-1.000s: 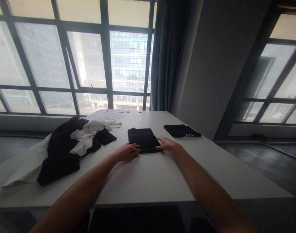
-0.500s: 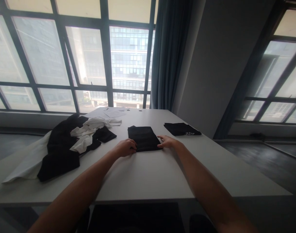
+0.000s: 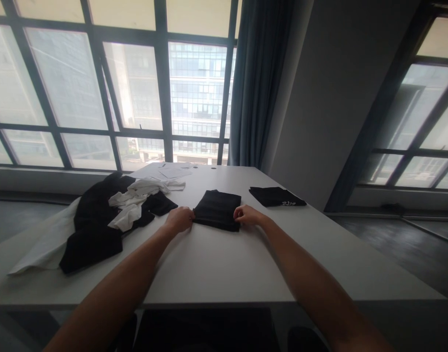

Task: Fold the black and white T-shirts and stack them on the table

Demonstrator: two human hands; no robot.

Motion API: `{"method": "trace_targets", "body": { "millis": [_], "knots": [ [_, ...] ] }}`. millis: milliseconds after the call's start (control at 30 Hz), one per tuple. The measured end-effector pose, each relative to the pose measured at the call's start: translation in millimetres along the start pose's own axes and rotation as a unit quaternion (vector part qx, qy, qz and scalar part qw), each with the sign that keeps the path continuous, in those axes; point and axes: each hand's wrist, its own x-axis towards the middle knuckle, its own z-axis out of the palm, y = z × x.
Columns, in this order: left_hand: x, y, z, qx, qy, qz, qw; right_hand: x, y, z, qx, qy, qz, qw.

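A black garment point(image 3: 217, 208), folded into a compact rectangle, lies on the white table in front of me. Its exact kind is not clear. My left hand point(image 3: 180, 219) pinches its near left corner, fingers closed on the cloth. At the right side, near the front, my right hand point(image 3: 247, 215) has thumb and fingertips together on the edge. Farther right sits another folded black garment point(image 3: 273, 195) with white print on it.
Left on the table point(image 3: 216, 278) is a loose heap of black clothes point(image 3: 94, 215) and white clothes point(image 3: 130, 208). Paper sheets point(image 3: 172, 171) lie at the far end. Windows and a blue-grey curtain point(image 3: 251, 98) stand behind. The table's near edge is close to me.
My left hand has moved left to the garment's corner, and my right hand's fingers have closed on the right edge. The garment's near edge has shifted left and its outline has skewed.
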Motion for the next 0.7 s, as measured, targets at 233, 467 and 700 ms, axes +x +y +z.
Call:
{"method": "trace_targets", "body": {
  "millis": [233, 467, 700],
  "knots": [
    [-5, 8, 0.5, -0.037, 0.049, 0.078, 0.995, -8, -6, -5, 0.057, 0.03, -0.076, 0.995],
    [-13, 51, 10.9, -0.08, -0.006, 0.257, 0.963, 2, 28, -10, -0.204, 0.157, -0.015, 0.966],
    [-2, 20, 2.1, 0.013, -0.006, 0.108, 0.994, -6, 13, -15, -0.228, 0.123, 0.034, 0.965]
  ]
}}
